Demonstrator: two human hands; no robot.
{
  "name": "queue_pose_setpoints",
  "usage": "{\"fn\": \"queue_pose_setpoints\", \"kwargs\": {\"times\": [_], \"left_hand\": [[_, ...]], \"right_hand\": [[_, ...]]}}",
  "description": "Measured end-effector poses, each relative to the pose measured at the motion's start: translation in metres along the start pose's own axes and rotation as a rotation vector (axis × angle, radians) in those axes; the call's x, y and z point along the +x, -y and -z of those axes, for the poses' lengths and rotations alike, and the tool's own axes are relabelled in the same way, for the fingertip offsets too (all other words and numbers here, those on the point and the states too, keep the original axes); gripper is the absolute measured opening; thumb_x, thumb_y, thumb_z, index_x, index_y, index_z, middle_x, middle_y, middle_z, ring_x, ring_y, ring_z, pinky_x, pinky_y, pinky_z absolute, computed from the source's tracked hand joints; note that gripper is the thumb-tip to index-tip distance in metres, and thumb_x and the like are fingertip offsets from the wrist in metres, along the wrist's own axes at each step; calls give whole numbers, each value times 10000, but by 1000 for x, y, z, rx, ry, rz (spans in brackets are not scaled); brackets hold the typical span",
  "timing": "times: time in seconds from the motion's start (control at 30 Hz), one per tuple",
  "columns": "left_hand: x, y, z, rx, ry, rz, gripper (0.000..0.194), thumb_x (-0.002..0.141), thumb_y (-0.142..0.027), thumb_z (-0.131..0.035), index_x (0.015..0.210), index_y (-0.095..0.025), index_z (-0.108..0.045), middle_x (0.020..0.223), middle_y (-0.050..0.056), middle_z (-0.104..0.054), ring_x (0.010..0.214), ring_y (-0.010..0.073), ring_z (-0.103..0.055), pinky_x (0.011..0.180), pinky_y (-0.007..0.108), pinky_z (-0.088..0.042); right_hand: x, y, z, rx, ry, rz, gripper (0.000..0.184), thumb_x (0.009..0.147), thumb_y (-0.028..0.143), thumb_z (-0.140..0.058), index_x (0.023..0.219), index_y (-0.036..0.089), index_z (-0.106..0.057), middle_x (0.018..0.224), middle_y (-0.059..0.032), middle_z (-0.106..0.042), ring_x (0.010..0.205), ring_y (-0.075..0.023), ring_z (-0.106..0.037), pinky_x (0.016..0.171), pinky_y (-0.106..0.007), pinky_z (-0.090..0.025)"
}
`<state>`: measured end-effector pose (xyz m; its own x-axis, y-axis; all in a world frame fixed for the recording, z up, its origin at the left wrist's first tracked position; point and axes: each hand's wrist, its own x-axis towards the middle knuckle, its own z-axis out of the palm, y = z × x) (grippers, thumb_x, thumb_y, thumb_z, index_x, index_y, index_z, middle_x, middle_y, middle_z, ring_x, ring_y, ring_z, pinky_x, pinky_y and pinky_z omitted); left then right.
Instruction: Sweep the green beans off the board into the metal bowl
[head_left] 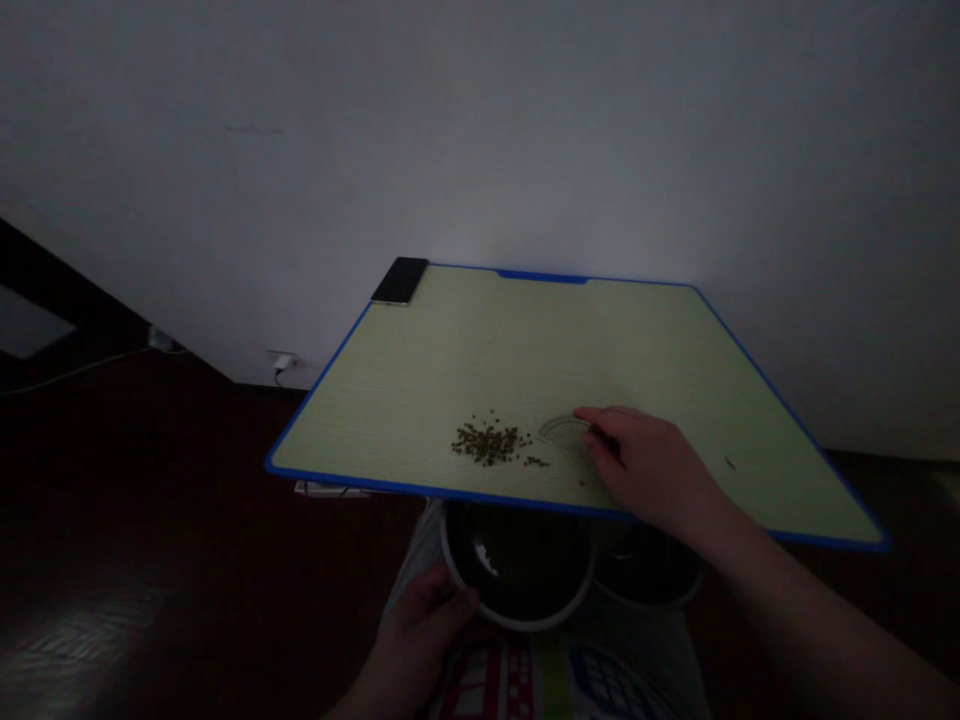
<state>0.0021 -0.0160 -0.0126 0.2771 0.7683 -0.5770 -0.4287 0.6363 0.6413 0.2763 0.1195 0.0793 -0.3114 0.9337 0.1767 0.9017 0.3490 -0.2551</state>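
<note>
My right hand (651,462) pinches a clear protractor (561,433) at its right side, its curved edge facing away from me on the pale tabletop. Just left of the protractor lies a loose heap of small greenish-brown dried beans or seeds (486,444), with a few scattered toward my hand. Below the table's near edge, a dark bowl with a pale rim (517,626) rests on my lap; what is inside is too dark to make out. My left hand (424,630) grips this bowl's left rim, thumb on the near side.
A second dark bowl (652,600) sits on my lap to the right, partly under the table's blue edge. A phone (400,281) lies on the table's far left corner. The small table (525,340) stands against a wall, with a plug (283,362) at left.
</note>
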Motion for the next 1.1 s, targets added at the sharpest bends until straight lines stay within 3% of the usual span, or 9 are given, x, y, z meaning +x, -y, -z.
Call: {"fn": "queue_pose_setpoints", "kwargs": {"times": [0.3,0.67,1.1], "left_hand": [[0,1,-1,-32,28,-17,240,809,-381,-934,1000,-244,-886,1091,80,-930,1106,391,-850,1149,603,-579],[-2,-1,-1,-13,-25,-6,286,784,-414,-951,992,-236,-869,1091,87,-930,1121,408,-847,1134,606,-586],[-3,0,-1,0,-6,-12,256,808,-400,-918,1013,-253,-869,1101,87,-927,1155,425,-831,1153,640,-554]], "right_hand": [[17,3,0,34,34,42,411,1011,186,-527,1311,149,-805,1189,-145,-852,1060,-305,-822,952,-456,-659],[0,-5,-1,54,-7,23,399,1000,226,-527,1265,167,-818,1158,-135,-858,1016,-280,-829,923,-414,-666],[18,1,0,63,7,87,389,995,203,-520,1243,194,-819,1157,-117,-860,1020,-281,-818,919,-431,-649]]}}
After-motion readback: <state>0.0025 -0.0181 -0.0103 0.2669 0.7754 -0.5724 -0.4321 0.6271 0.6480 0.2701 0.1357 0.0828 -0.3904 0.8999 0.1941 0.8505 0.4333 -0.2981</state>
